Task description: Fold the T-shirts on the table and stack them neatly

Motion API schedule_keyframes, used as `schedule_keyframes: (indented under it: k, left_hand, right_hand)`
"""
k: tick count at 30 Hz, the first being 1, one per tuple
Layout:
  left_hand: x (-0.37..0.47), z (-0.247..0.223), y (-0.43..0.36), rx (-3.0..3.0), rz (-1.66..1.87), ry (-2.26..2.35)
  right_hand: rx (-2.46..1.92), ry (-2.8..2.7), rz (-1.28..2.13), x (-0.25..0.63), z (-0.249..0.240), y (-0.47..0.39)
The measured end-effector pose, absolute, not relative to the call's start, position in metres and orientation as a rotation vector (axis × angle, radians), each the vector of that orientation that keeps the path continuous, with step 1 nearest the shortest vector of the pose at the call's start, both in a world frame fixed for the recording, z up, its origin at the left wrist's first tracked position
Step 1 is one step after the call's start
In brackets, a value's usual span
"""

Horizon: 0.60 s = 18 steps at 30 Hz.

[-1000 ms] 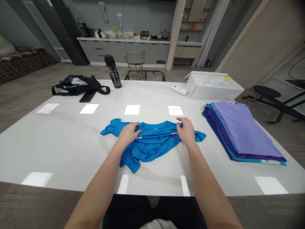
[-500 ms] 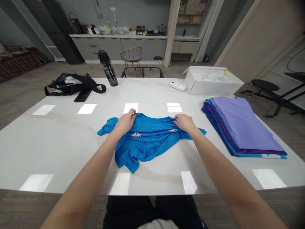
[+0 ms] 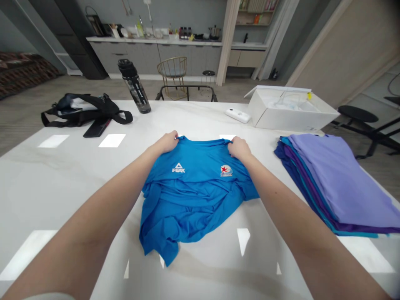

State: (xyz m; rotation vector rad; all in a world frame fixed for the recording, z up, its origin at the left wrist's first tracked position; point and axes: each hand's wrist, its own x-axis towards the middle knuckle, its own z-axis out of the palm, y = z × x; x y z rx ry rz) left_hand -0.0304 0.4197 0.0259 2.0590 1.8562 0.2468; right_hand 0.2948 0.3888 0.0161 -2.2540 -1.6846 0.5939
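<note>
Both hands pinch the blue shirt, fingers closed; the box holds pale items.

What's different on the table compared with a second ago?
Both the left hand and right hand have moved away from the body, now pinching the blue shirt beside its collar. Its collar edge went with them, spreading the chest and baring both logos. The lower part stays bunched; the folded stack, bottle and white box stayed put.
</note>
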Motion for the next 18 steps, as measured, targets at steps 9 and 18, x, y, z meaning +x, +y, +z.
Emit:
schedule_keyframes:
  k: [9,18]
  left_hand:
    - [-0.036,0.034,0.530,1.990,0.078,1.768]
    - [-0.035,0.006,0.547,2.042,1.050,2.133]
  right_hand:
    - [-2.227,-1.675,0.584,0.288,0.005,0.501]
    - [-1.444,-1.869,0.416,0.255,-0.013,0.530]
